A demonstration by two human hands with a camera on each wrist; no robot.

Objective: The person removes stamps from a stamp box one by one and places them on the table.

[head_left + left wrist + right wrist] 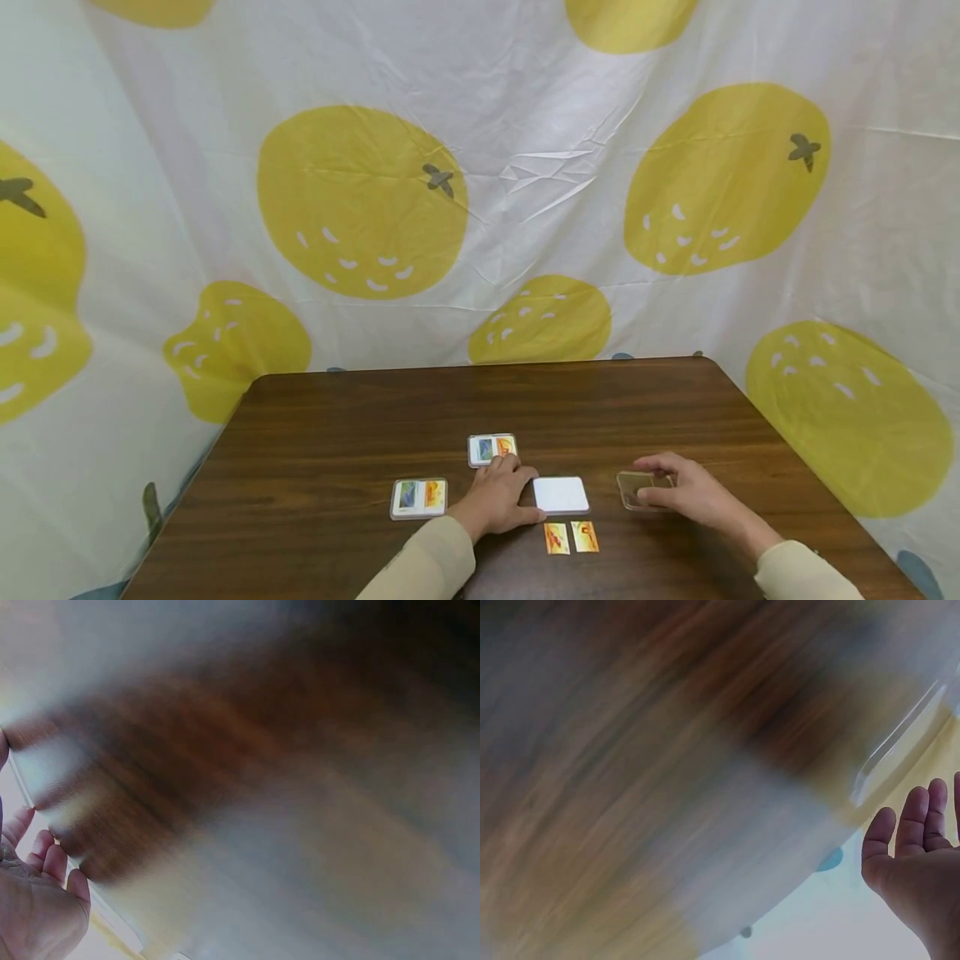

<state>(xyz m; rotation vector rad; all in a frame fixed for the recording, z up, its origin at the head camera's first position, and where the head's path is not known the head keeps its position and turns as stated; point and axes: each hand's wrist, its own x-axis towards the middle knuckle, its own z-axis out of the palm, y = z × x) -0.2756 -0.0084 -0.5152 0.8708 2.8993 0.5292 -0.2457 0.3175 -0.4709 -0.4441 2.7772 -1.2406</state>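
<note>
A white card (561, 495) lies in a clear holder on the table. At its left side is my left hand (497, 498), palm down, thumb by the near corner and index finger by the far one. The left wrist view shows its fingers (56, 862) resting on the wood. To the right, my right hand (693, 492) holds a clear plastic cover (628, 490) between thumb and fingers, close over the table. In the right wrist view the cover's edge (900, 742) shows beyond the fingertips. Two small orange picture cards (557, 538) lie in front of the white card.
Left of my left hand lies a clear case (417, 499) with two small pictures on white. A similar case (484, 450) lies farther back, partly covered by my left fingers. Behind the dark wooden table (337, 417) hangs a fruit-patterned cloth (525, 225).
</note>
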